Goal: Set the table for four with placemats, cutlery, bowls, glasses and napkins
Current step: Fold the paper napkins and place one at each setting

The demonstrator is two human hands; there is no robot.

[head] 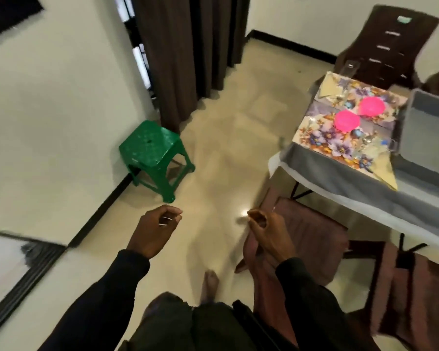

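Dark trousers and one bare foot fill the bottom of the view. The person stands on the floor, well apart from the desk. Both hands are up in front of the body.

Left hand: fingers curled in, w/ a thin silvery sliver showing at the fingers. It's prob. a piece of cutlery, though the frame is blurred, so not certain. Right hand: also curled, thumb nr forefinger. I cannot tell whether it pinches anything.

The desk sits at right under a grey cloth. On it are 2 floral placemats side by side, w/ a pink bowl on the near one and a 2nd bowl on the far one. There's a glass by the near mat and another glass at the far corner. A yellow napkin hangs at the near end. A grey tub stands just beyond the mats. So approx. 2 of 4 places look laid, and the rest of the desk is out of view.

Step in hand, as I judge it: a carry leg, bringing cutlery over for the places not yet done.

The next move calls for turning right and getting round the brown chair that stands between person and desk. The piece then goes on a mat beside its bowl, w/o knocking the glasses.
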